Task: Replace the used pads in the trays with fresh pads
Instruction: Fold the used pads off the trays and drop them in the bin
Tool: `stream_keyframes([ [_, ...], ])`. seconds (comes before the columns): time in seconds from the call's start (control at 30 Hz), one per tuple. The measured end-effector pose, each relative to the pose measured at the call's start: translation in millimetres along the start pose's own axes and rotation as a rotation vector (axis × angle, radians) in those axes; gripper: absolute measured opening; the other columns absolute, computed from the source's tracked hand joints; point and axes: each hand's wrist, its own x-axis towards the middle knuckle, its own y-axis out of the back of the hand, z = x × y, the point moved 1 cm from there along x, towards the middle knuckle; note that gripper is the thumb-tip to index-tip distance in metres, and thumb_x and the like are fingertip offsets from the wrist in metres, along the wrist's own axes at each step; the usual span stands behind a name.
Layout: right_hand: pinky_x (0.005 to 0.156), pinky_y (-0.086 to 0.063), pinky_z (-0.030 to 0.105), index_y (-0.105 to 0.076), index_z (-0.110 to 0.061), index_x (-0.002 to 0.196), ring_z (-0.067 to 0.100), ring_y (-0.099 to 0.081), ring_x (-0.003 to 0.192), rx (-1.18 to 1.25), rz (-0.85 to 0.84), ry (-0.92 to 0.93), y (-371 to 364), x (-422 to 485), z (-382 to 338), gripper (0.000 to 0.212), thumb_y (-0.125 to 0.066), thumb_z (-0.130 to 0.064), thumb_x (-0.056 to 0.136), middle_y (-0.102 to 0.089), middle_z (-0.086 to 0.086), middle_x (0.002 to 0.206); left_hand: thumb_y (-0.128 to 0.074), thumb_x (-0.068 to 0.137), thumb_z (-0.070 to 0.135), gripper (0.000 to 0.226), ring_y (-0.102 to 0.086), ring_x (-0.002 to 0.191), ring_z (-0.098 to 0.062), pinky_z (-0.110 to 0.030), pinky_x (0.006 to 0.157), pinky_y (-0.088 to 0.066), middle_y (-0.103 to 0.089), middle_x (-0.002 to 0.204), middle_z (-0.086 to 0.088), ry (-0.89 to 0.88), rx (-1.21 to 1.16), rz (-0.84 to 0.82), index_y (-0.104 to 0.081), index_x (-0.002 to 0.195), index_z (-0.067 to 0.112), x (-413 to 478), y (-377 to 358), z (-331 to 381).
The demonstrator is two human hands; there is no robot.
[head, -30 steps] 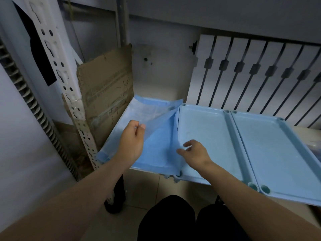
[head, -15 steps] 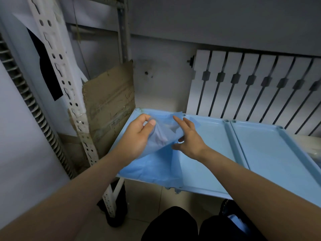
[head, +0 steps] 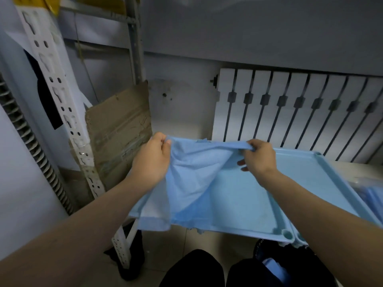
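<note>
three pale blue trays lie side by side in front of the person. the left tray (head: 134, 213) shows only its near rim under the pad, while the middle tray (head: 238, 204) and the right tray (head: 315, 179) have bare floors, so the open room is to the right. on the left it is tight: a sheet of cardboard (head: 118, 129) leans just beside the left tray, with a white perforated upright (head: 68, 112) in front of it. a white slatted panel (head: 290, 108) stands close behind the far rims. the near rims overhang the floor (head: 165, 245).

the blue pad (head: 192, 183) is thin, creased and limp – deeper blue on one face, paler along its left and near parts. its far edge is lifted and stretched between the two hands. the rest sags over the left tray and part of the middle one, and its near edge hangs past the rim.

the left hand (head: 152, 160) is knuckles up, with its fingers curled round the pad's far left corner. the right hand (head: 259, 158) pinches the far edge over the middle tray, its lower fingers loose. both forearms reach in from the near side.
</note>
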Motion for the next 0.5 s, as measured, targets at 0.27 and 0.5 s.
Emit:
stream_keyframes([
  [0.27, 0.060, -0.057, 0.047, -0.063, -0.031, 0.079, 0.031, -0.063, 0.068, 0.099, 0.421, 0.206, 81, 10, -51, 0.021, -0.050, -0.015, 0.081, -0.061, -0.007, 0.070, -0.040, 0.102, 0.023, 0.018, -0.054, 0.035, -0.016, -0.024, 0.037, -0.038, -0.051, 0.074, -0.007, 0.303, -0.356, -0.029, -0.048, 0.088, 0.015, 24, -20, 56],
  [0.5, 0.046, -0.055, 0.040, -0.050, -0.026, 0.065, 0.021, -0.055, 0.057, 0.195, 0.590, 0.364, 132, 0, -94, 0.024, -0.053, -0.011, 0.084, -0.052, -0.005, 0.066, -0.023, 0.107, 0.022, 0.012, -0.070, 0.054, -0.030, -0.035, 0.049, -0.058, -0.053, 0.100, -0.020, 0.385, -1.011, 0.051, -0.033, 0.111, 0.016, 42, -18, 136],
])
